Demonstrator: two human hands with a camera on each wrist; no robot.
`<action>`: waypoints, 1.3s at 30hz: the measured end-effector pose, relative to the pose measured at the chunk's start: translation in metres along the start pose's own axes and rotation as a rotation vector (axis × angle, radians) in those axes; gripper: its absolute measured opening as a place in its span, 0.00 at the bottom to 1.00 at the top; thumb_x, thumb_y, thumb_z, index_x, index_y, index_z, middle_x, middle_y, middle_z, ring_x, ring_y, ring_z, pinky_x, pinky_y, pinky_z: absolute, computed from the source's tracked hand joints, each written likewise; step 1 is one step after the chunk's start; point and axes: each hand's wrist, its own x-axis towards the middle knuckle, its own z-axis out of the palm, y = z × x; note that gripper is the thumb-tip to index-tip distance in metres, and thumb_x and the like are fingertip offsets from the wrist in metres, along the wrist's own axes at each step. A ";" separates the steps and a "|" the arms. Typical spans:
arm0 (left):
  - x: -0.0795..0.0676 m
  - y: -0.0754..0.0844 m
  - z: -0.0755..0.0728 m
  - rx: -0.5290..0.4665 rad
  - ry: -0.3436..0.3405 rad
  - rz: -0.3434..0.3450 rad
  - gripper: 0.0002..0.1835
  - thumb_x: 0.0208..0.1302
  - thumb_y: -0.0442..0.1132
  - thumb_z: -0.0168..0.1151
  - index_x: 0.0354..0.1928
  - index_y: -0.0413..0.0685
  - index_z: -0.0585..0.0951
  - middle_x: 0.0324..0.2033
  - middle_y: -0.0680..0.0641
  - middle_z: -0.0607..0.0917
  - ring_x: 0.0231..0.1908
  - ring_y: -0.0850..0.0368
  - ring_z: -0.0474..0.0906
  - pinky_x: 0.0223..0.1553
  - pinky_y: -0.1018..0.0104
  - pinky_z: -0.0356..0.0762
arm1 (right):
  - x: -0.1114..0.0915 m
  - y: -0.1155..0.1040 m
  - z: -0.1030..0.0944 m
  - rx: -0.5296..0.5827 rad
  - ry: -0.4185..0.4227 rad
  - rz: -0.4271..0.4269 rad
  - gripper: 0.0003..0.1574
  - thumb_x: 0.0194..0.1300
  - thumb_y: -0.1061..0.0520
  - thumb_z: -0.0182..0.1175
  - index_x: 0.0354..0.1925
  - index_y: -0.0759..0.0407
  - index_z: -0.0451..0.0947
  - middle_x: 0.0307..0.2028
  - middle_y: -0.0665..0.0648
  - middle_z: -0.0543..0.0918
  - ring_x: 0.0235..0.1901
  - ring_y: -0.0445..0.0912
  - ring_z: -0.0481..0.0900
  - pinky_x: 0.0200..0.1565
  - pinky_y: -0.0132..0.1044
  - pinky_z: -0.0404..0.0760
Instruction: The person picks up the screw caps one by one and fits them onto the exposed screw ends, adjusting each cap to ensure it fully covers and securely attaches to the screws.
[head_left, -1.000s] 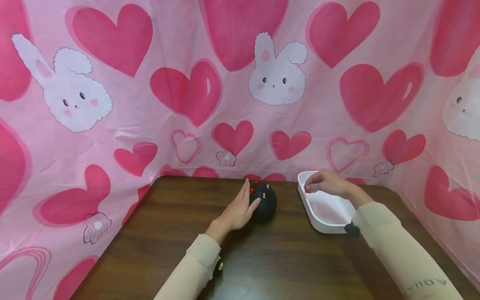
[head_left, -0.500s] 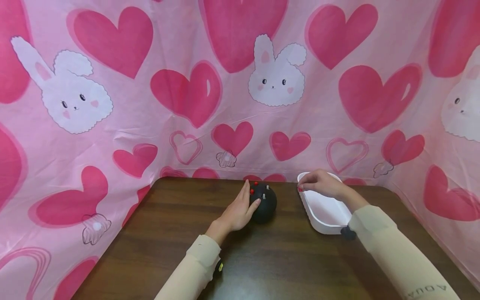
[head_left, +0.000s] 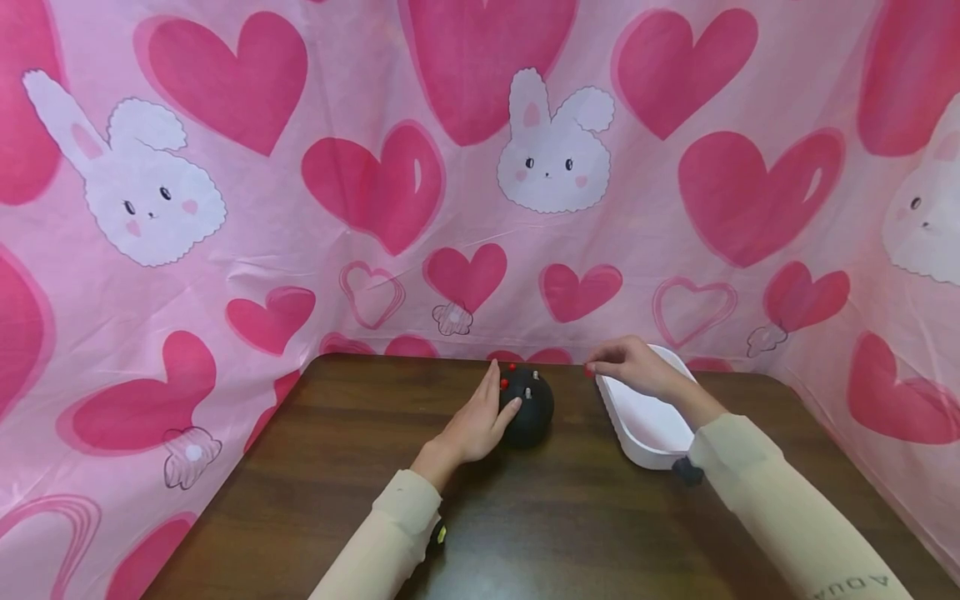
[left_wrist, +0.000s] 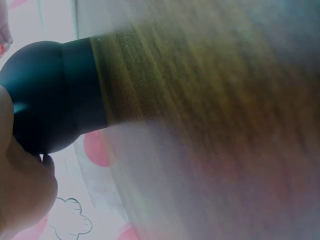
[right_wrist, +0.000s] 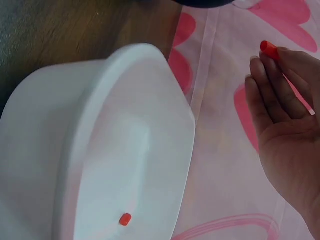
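Observation:
A black ball-shaped object (head_left: pixel 531 425) stands on the table, with two small red pieces (head_left: pixel 504 384) and two short silvery pegs (head_left: pixel 528 393) on its upper side. In the left wrist view the black ball (left_wrist: pixel 40 100) joins a straight collar-like base. My left hand (head_left: pixel 474 423) rests against its left side, fingers straight, thumb across the near side. My right hand (head_left: pixel 633 367) is over the far left rim of a white tray (head_left: pixel 637 454). Between thumb and index finger it pinches a small red hollow cylinder (right_wrist: pixel 269 50), its other fingers extended.
Another small red piece (right_wrist: pixel 125 219) lies inside the white tray, at the right of the brown wooden table (head_left: pixel 360 433). A pink cloth with hearts and rabbits (head_left: pixel 465 208) hangs behind the table and along both sides.
My right hand has moved left with the red cylinder, from above the tray's inside to just past its left rim. My left hand and the black ball have stayed in place.

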 end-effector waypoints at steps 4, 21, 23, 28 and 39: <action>0.000 0.000 -0.001 0.003 -0.001 0.000 0.48 0.77 0.66 0.41 0.82 0.48 0.35 0.82 0.48 0.39 0.81 0.52 0.41 0.77 0.53 0.50 | 0.001 -0.006 0.005 0.014 0.029 -0.036 0.10 0.70 0.58 0.66 0.48 0.61 0.87 0.40 0.59 0.89 0.38 0.49 0.84 0.48 0.39 0.86; -0.001 0.000 0.001 0.003 -0.008 -0.015 0.48 0.77 0.66 0.41 0.82 0.49 0.35 0.82 0.49 0.38 0.80 0.54 0.40 0.77 0.54 0.50 | 0.007 -0.015 0.017 0.007 0.050 -0.028 0.14 0.68 0.55 0.68 0.51 0.57 0.87 0.44 0.55 0.89 0.46 0.53 0.86 0.53 0.44 0.85; -0.001 0.000 0.000 0.002 -0.003 -0.009 0.48 0.77 0.66 0.42 0.82 0.48 0.35 0.82 0.49 0.39 0.80 0.53 0.40 0.77 0.53 0.50 | 0.007 -0.017 0.018 0.007 0.059 -0.029 0.14 0.68 0.55 0.68 0.50 0.57 0.87 0.44 0.55 0.89 0.46 0.53 0.86 0.53 0.46 0.85; -0.001 -0.001 0.001 0.001 0.008 0.005 0.47 0.78 0.65 0.42 0.82 0.46 0.36 0.82 0.47 0.40 0.81 0.51 0.41 0.77 0.51 0.50 | 0.009 -0.023 0.022 0.007 0.075 -0.035 0.11 0.68 0.57 0.68 0.48 0.56 0.88 0.43 0.55 0.89 0.45 0.53 0.86 0.53 0.46 0.86; 0.000 -0.001 0.000 0.005 -0.001 0.000 0.47 0.77 0.66 0.41 0.82 0.48 0.35 0.82 0.47 0.39 0.81 0.52 0.41 0.77 0.52 0.51 | 0.014 -0.029 0.029 -0.022 0.092 -0.070 0.12 0.68 0.56 0.68 0.49 0.57 0.88 0.44 0.56 0.89 0.46 0.52 0.87 0.53 0.47 0.85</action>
